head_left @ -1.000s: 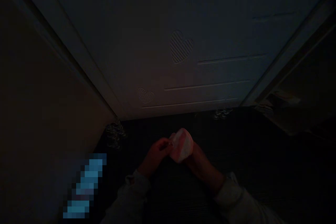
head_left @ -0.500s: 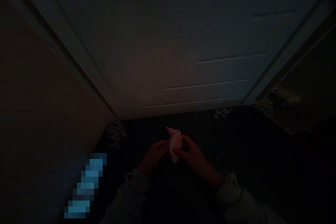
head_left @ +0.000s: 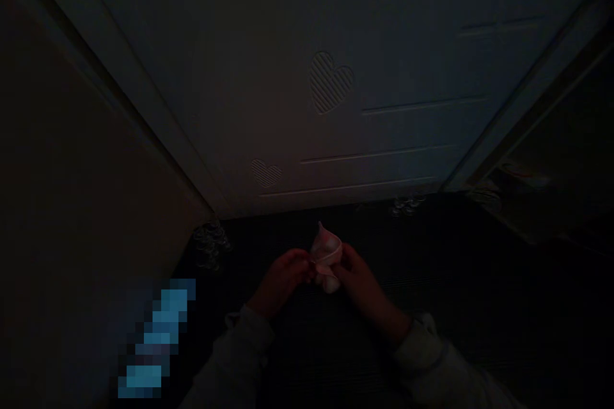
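Observation:
In the dim light a small, soft-looking pink cloth [head_left: 327, 249] with a paler edge is held up between my hands. It is folded or curled, with a pointed tip at the top and a lower fold hanging under it. My right hand [head_left: 359, 281] pinches its right side between thumb and fingers. My left hand [head_left: 286, 278] has its fingers closed at the cloth's left edge. The darkness hides the fingertips in part. Both wrists come out of light, loose sleeves.
Ahead stands a pale door-like panel [head_left: 240, 89] with engraved hearts and grooves. Small clear shiny objects lie in clusters, one [head_left: 211, 243] at its left foot and another [head_left: 407, 204] near its right. A blurred-out blue bright patch [head_left: 160, 332] is at lower left. The floor [head_left: 330, 358] is dark.
The pink cloth has been turned and opened out a little; its tip now points up rather than left. My left hand has shifted slightly right and up. The scene looks somewhat darker.

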Demonstrator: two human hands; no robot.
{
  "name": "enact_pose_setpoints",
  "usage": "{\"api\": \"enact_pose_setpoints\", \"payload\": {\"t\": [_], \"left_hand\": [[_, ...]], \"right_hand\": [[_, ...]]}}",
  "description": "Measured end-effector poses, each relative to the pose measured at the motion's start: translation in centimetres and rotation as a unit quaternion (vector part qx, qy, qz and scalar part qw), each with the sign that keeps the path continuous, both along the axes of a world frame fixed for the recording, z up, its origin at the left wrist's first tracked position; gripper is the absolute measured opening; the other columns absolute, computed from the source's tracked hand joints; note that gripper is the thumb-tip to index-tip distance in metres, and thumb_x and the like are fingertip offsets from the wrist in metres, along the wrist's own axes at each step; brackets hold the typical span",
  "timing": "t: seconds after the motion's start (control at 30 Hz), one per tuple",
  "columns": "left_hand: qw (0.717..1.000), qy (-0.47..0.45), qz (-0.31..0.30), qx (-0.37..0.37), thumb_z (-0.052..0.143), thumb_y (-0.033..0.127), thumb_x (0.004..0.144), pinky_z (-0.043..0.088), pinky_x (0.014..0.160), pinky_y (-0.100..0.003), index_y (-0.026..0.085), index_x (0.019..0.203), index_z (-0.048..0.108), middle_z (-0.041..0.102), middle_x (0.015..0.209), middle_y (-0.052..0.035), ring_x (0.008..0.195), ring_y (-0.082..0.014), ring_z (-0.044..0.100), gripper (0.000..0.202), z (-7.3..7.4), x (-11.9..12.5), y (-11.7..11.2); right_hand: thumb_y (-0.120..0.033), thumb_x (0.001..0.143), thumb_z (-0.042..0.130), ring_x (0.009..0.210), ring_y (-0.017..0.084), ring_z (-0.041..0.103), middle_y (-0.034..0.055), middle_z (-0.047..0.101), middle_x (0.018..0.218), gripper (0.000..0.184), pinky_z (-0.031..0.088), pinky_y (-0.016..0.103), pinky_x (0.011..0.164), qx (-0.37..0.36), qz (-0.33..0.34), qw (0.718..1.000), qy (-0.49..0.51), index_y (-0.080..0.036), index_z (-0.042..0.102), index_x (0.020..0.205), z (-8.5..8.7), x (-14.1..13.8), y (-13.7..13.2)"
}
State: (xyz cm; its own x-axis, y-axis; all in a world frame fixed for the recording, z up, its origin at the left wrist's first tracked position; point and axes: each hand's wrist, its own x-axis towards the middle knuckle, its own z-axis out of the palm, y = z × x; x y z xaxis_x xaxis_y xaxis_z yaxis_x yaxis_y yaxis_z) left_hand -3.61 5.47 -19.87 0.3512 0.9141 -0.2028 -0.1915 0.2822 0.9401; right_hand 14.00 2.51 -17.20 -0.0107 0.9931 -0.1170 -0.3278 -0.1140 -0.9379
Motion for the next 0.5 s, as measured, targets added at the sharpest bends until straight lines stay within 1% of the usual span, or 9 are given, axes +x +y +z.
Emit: {"api": "enact_pose_setpoints", "payload": {"t": [0.23,0.37,0.43,0.5], "left_hand": [[0.999,0.026,-0.012,0.015,0.062,0.033,0.095,0.056,0.066,-0.032,0.014,0.099,0.064,0.067,0.089,-0.0018,0.072,-0.0149,0.065,0.020,0.5,0.4,-0.2],[0.997,0.066,-0.019,0.046,0.063,0.032,0.094,0.056,0.071,-0.034,0.014,0.098,0.065,0.067,0.092,-0.0024,0.077,-0.0164,0.066,0.018,0.9,0.7,-0.4],[0.994,0.084,-0.020,0.062,0.064,0.031,0.093,0.056,0.075,-0.036,0.014,0.097,0.065,0.068,0.092,-0.0024,0.080,-0.0174,0.066,0.017,1.1,0.7,-0.5],[0.992,0.100,-0.020,0.072,0.065,0.030,0.093,0.056,0.078,-0.038,0.015,0.096,0.066,0.068,0.093,-0.0026,0.083,-0.0183,0.066,0.016,1.4,0.6,-0.6]], "right_hand": [[-0.025,0.064,0.075,0.082,0.024,0.066,0.0017,0.073,0.086,0.028,0.050,0.036,0.075,0.000,0.014,1.000,0.001,-0.022,0.068,0.091,0.3,-0.3,-0.4],[-0.040,0.070,0.075,0.088,0.026,0.067,0.0039,0.074,0.094,0.036,0.050,0.037,0.079,0.004,0.019,1.000,0.004,-0.021,0.069,0.100,0.6,-0.3,-0.8],[-0.047,0.071,0.075,0.090,0.027,0.066,0.0049,0.075,0.095,0.039,0.050,0.038,0.080,0.007,0.014,1.000,0.000,-0.021,0.070,0.100,0.6,-0.3,-0.8],[-0.051,0.072,0.075,0.087,0.027,0.066,0.0049,0.075,0.093,0.041,0.050,0.037,0.079,0.009,0.003,1.000,-0.010,-0.021,0.071,0.099,0.5,-0.3,-0.8]]}}
